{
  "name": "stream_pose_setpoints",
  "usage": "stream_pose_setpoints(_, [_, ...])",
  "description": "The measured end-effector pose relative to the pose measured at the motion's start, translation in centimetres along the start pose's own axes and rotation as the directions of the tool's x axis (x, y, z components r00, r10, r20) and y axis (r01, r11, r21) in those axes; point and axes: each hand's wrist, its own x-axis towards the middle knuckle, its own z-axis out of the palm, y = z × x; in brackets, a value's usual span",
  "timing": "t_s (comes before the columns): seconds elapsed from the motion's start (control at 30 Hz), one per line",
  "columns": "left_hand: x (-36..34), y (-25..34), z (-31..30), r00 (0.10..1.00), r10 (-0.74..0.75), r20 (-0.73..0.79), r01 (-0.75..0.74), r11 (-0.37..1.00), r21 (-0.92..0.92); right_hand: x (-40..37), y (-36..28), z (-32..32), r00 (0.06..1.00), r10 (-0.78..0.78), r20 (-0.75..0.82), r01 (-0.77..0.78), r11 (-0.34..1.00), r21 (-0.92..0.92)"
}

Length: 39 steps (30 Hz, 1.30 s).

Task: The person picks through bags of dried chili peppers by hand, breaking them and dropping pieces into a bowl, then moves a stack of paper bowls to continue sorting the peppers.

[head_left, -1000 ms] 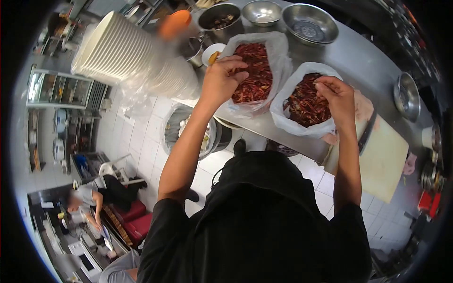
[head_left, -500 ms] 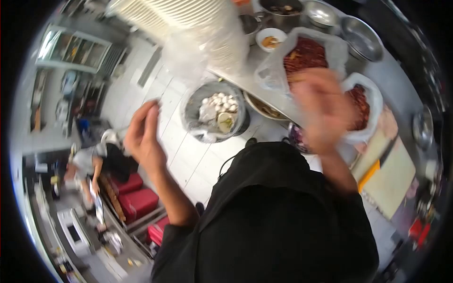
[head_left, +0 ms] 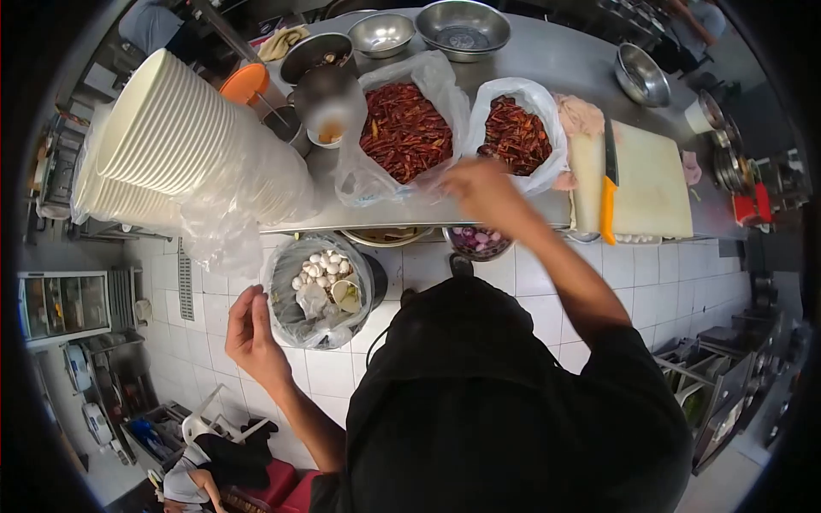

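My left hand (head_left: 255,335) is raised beside the grey-lined bin (head_left: 286,329), its fingers curled and drawn together with no object visible in them. Garlic bulbs (head_left: 321,269) and a round pale container (head_left: 345,296) lie in that bin. Smeared by motion, my right hand (head_left: 486,195) is over the counter's front edge, at the rims of two clear plastic bags. Dried red chillies (head_left: 406,128) fill the bigger left bag (head_left: 369,186). More dried chillies (head_left: 516,137) are in the smaller right bag (head_left: 547,107). Whether my right fingers hold a bag rim cannot be made out.
Stacked white tubs (head_left: 162,128) in plastic stand at the counter's left end. Metal bowls (head_left: 462,30) line the back. A yellow-handled knife (head_left: 609,184) lies across a cutting board (head_left: 654,184). Below the counter sits a bowl of purple onions (head_left: 477,241). Another person (head_left: 192,479) is lower left.
The view has turned, bringing the counter across the top. My right hand has moved from above the bags to their front rims; my left hand remains raised by the bin, fingers curled.
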Motion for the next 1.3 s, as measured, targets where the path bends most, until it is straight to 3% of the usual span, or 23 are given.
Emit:
stream_pose_setpoints(0.03, [0.1, 0.5, 1.0, 0.999, -0.009, 0.036, 0.009, 1.000, -0.011, 0.1, 3.3, -2.2, 0.991, 0.133, -0.001, -0.125, 0.932, -0.340])
stream_pose_setpoints(0.07, [0.2, 1.1, 1.9, 0.997, -0.016, 0.072, 0.017, 1.000, -0.019, -0.1, 5.2, -3.6, 0.980, 0.115, -0.163, -0.166, 0.921, -0.351])
stream_pose_setpoints(0.2, [0.1, 2.0, 6.1, 0.969, 0.085, 0.232, -0.060, 0.992, -0.111, 0.8, 9.6, -5.6, 0.918, 0.359, -0.165, -0.388, 0.738, -0.552])
stream_pose_setpoints(0.33, [-0.9, 4.1, 10.5, 0.943, 0.100, 0.316, -0.063, 0.990, -0.125, 1.9, 12.2, -3.1, 0.887, 0.396, -0.237, -0.457, 0.685, -0.567])
stream_pose_setpoints(0.37, [-1.2, 4.8, 11.4, 0.933, 0.133, 0.334, -0.092, 0.987, -0.135, 2.6, 12.1, -3.1, 0.844, 0.507, -0.175, -0.508, 0.651, -0.564])
stream_pose_setpoints(0.43, [-1.5, 5.6, 13.0, 0.909, 0.220, 0.353, -0.181, 0.974, -0.139, 2.8, 12.8, -3.1, 0.818, 0.548, -0.175, -0.549, 0.653, -0.522])
stream_pose_setpoints(0.63, [-2.2, 7.8, 16.9, 0.909, 0.176, 0.378, -0.153, 0.984, -0.091, 2.2, 12.6, -4.6, 0.786, 0.563, -0.255, -0.611, 0.648, -0.455])
stream_pose_setpoints(0.83, [-2.5, 8.8, 23.8, 0.742, 0.364, 0.563, -0.397, 0.915, -0.068, 0.7, 11.1, -10.0, 0.897, 0.411, -0.163, -0.439, 0.782, -0.442])
stream_pose_setpoints(0.97, [-2.6, 10.4, 29.8, 0.551, 0.576, 0.603, -0.638, 0.757, -0.141, -0.5, 7.9, -14.2, 0.974, 0.224, -0.043, -0.227, 0.933, -0.279])
stream_pose_setpoints(1.07, [-2.5, 10.5, 33.2, 0.444, 0.648, 0.618, -0.740, 0.654, -0.154, -0.9, 6.9, -16.2, 0.990, 0.125, 0.066, -0.113, 0.980, -0.164])
stream_pose_setpoints(1.13, [-2.7, 10.3, 34.1, 0.453, 0.620, 0.640, -0.704, 0.690, -0.170, -1.0, 6.7, -16.9, 0.997, 0.028, 0.075, -0.020, 0.993, -0.113])
stream_pose_setpoints(1.23, [-2.7, 10.1, 34.6, 0.473, 0.578, 0.665, -0.652, 0.737, -0.177, -0.8, 6.7, -17.6, 0.997, 0.002, 0.079, 0.000, 1.000, -0.023])
stream_pose_setpoints(1.3, [-2.8, 10.0, 34.5, 0.545, 0.470, 0.695, -0.527, 0.836, -0.153, -0.6, 6.7, -17.6, 0.997, -0.008, 0.078, 0.003, 0.998, 0.062])
